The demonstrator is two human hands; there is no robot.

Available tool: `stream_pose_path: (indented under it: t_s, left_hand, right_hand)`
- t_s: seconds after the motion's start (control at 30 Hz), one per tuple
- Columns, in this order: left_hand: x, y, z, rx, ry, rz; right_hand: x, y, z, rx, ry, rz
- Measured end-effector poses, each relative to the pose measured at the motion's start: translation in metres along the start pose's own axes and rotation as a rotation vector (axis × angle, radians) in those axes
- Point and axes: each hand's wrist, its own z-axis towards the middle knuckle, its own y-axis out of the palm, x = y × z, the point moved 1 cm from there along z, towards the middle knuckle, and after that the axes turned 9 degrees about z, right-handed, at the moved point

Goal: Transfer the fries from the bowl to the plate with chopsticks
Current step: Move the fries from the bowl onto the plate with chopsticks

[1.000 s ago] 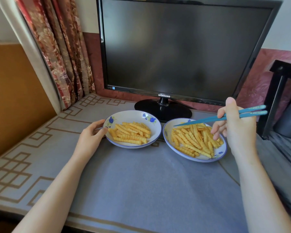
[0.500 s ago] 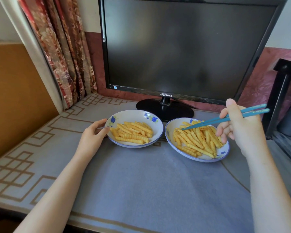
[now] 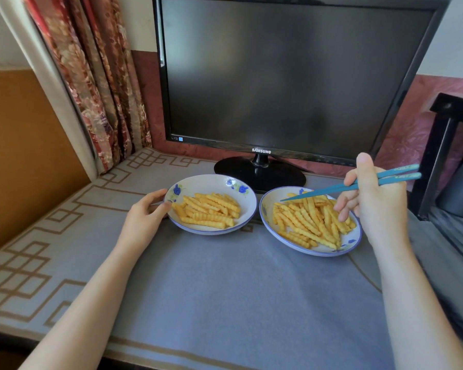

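Under our right hand (image 3: pixel 377 206), gripping teal chopsticks (image 3: pixel 332 188), lie yellow crinkle-cut fries (image 3: pixel 305 222), likely light and brittle: pinch mid-length. Our left hand (image 3: pixel 145 217) holds a white blue-flowered bowl (image 3: pixel 209 184).

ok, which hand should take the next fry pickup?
Right. The right hand holds the chopsticks, tips poised over the fries in the right dish. The left hand grips the rim of the left dish and has no tool.

On the surface (image 3: pixel 238 289), the bowl (image 3: pixel 206 180) sits just left of the plate (image 3: pixel 318 252); both hold fries (image 3: pixel 209 209). The monitor (image 3: pixel 292 76) stands behind them. The left hand (image 3: pixel 145 217) holds the bowl's left rim; the right hand (image 3: pixel 377 204) holds chopsticks (image 3: pixel 332 188) over the plate.
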Motion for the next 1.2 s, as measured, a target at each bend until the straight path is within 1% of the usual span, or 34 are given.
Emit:
stream_pose_path:
  t_s: [0.2, 0.33, 0.57, 0.8, 1.0, 1.2]
  left_hand:
    - [0.0, 0.0, 0.0, 0.002, 0.004, -0.018]
    - [-0.001, 0.0, 0.001, 0.001, 0.002, -0.019]
    - [0.0, 0.002, 0.001, 0.003, 0.007, -0.015]
    - [0.0, 0.001, 0.0, 0.007, 0.014, -0.023]
    - [0.0, 0.0, 0.0, 0.005, 0.02, -0.037]
    - [0.0, 0.001, 0.0, 0.004, 0.014, -0.035]
  right_hand:
    - [-0.004, -0.004, 0.002, -0.065, 0.02, -0.011]
    - [-0.002, -0.001, 0.004, -0.064, 0.009, -0.051]
    - [0.004, 0.005, 0.001, 0.012, 0.009, -0.025]
    - [0.002, 0.008, -0.002, 0.048, -0.015, 0.001]
    - [0.0, 0.007, -0.004, 0.095, -0.002, 0.082]
    - [0.006, 0.01, -0.002, 0.014, 0.006, 0.063]
